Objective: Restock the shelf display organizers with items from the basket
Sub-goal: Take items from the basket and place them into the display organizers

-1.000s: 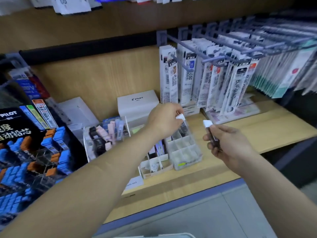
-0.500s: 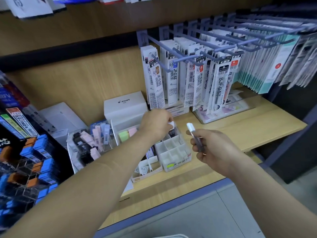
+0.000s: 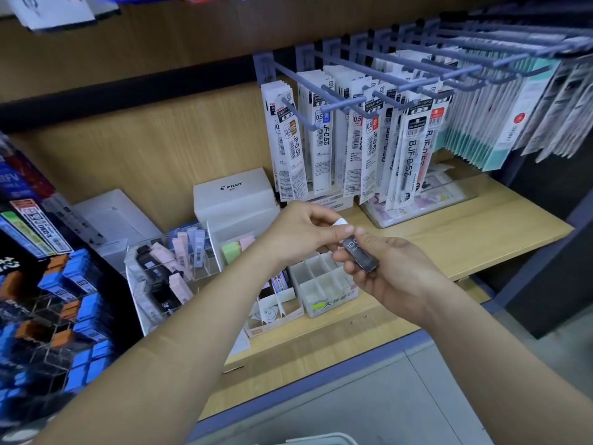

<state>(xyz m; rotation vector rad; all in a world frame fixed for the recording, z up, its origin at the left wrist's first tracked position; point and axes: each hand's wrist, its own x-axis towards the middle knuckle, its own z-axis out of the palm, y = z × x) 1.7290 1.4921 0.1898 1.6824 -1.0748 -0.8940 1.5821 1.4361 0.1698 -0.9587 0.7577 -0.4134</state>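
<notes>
My right hand [image 3: 394,277] holds a dark lead case [image 3: 361,256] with a white cap, tilted, just above the white divided organizer [image 3: 324,295] on the wooden shelf. My left hand [image 3: 298,234] reaches in from the left, and its thumb and fingers pinch the case's white cap end. Several of the organizer's compartments look empty; part of it is hidden behind my hands. A sliver of the pale basket rim [image 3: 321,440] shows at the bottom edge.
A clear acrylic organizer [image 3: 170,261] with pink and black cases stands at the left, next to a rack of blue and orange cases [image 3: 67,303]. A white Pilot box [image 3: 236,195] sits behind. Refill packs [image 3: 353,146] hang on hooks above the shelf [image 3: 465,239].
My left hand left the organizer, where it had a white-capped case, and moved right to the case in my right hand. My right hand shifted slightly left and lower.
</notes>
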